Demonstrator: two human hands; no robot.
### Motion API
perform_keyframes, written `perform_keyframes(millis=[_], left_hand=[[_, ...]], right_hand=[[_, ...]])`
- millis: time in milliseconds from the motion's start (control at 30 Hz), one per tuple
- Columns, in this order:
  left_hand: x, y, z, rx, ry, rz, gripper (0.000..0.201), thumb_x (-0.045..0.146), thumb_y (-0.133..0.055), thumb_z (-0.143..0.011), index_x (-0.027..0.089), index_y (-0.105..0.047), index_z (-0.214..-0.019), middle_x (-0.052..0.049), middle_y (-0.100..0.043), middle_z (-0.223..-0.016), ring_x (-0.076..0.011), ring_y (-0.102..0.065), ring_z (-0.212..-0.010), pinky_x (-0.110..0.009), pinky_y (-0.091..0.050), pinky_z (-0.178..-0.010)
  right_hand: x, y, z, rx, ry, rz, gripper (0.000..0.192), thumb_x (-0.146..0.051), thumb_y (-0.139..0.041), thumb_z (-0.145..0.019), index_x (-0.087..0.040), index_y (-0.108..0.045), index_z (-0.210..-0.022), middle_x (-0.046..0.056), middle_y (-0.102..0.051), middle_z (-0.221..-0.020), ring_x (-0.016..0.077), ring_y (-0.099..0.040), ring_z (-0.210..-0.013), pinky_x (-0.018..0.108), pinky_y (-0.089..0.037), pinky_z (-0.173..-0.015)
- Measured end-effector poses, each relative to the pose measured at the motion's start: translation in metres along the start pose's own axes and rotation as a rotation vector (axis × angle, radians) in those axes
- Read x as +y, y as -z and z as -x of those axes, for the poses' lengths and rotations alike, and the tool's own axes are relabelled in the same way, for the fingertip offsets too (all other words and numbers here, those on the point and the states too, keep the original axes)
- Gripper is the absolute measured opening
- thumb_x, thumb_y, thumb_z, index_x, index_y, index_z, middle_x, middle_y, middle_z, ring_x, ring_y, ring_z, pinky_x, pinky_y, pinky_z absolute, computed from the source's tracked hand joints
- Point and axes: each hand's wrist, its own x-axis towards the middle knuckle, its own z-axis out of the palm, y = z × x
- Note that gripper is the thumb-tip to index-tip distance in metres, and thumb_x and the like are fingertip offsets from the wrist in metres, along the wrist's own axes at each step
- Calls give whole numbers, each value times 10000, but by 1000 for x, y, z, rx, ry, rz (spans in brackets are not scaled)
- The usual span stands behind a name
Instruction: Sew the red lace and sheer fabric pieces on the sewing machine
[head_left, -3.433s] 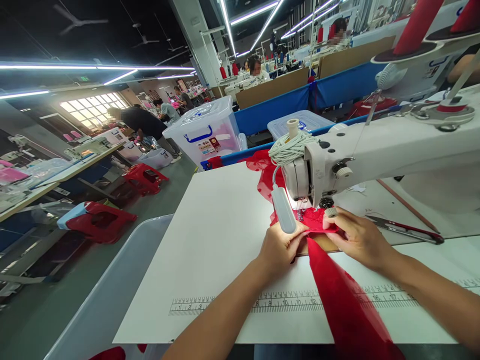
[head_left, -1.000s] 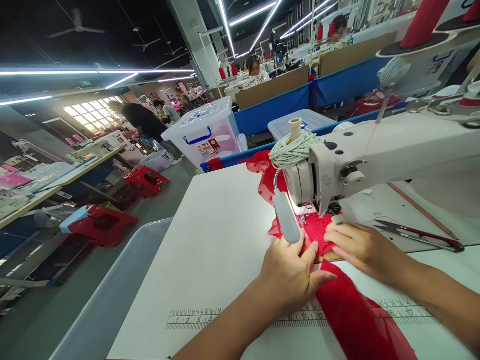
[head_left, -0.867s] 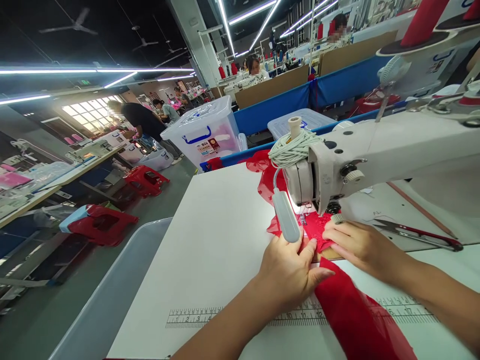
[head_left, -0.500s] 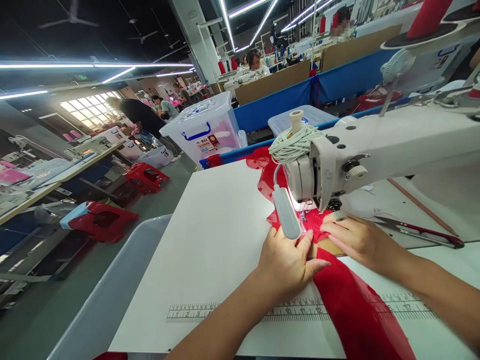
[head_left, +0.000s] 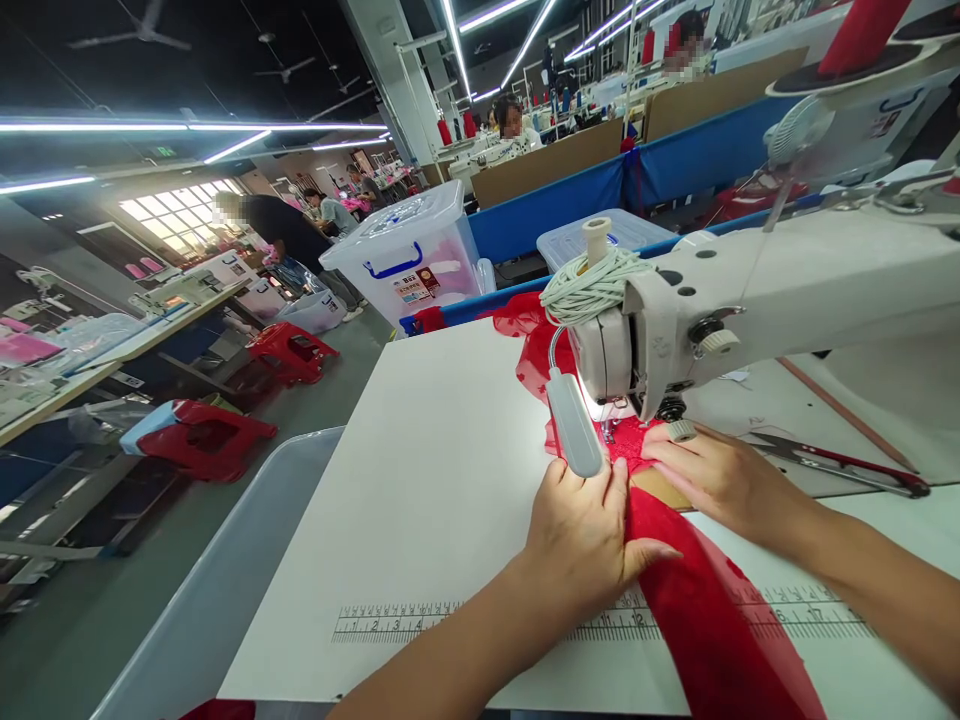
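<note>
A strip of red fabric (head_left: 705, 620) runs from the table's near edge up under the head of a white sewing machine (head_left: 750, 300) and bunches up behind it. My left hand (head_left: 589, 535) lies flat on the fabric's left edge, fingers spread, just in front of the machine's small lamp (head_left: 574, 425). My right hand (head_left: 716, 480) presses the fabric down on its right side, fingertips close to the presser foot. The needle is hidden behind the lamp and the machine head.
The white table (head_left: 435, 480) has a printed ruler (head_left: 420, 620) along its near edge. Red-handled scissors (head_left: 840, 460) lie at the right. A grey bin (head_left: 217, 590) stands left of the table. Clear lidded boxes (head_left: 409, 255) stand behind. Other people work in the background.
The fabric has fed further under the machine head. My left hand has gone from pinching the fabric's edge to lying flat on it; my right hand has stayed beside the presser foot.
</note>
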Motion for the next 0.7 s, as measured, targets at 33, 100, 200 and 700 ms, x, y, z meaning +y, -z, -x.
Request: perform_keyframes(millis=[33, 100, 200, 700], left_hand=[[0, 0, 0, 2, 9, 3, 799, 720, -186, -912, 112, -640, -1164, -147, -670, -1057, -240, -589, -834, -344, -399, -643], [1, 1, 1, 7, 19, 8, 805, 725, -175, -908, 121, -642, -1165, -149, -668, -1076, -241, -590, -839, -348, -394, -662], [0, 1, 2, 9, 16, 3, 799, 728, -195, -904, 123, -642, -1170, -155, -664, -1092, -242, -588, -838, -350, -389, -663], [-3, -8, 2, 45, 33, 19, 784, 739, -252, -892, 124, -632, -1196, -146, -686, -954, -267, -596, -909, -416, -414, -834]], right_hand=[[1, -1, 1, -5, 5, -6, 298, -86, -361, -903, -239, -616, -914, 56, -645, -862, 203, -581, -777, 323, -470, -692], [3, -2, 2, -12, 13, -17, 291, -95, -361, -905, -240, -614, -908, 60, -645, -869, 207, -582, -785, 326, -471, -696], [4, -3, 3, -10, 9, -23, 283, -102, -367, -902, -241, -614, -894, 64, -645, -870, 210, -580, -786, 330, -471, -693], [2, -1, -6, 4, -15, 69, 315, -55, -369, -888, -216, -637, -919, 99, -651, -1017, 235, -609, -911, 349, -482, -721]])
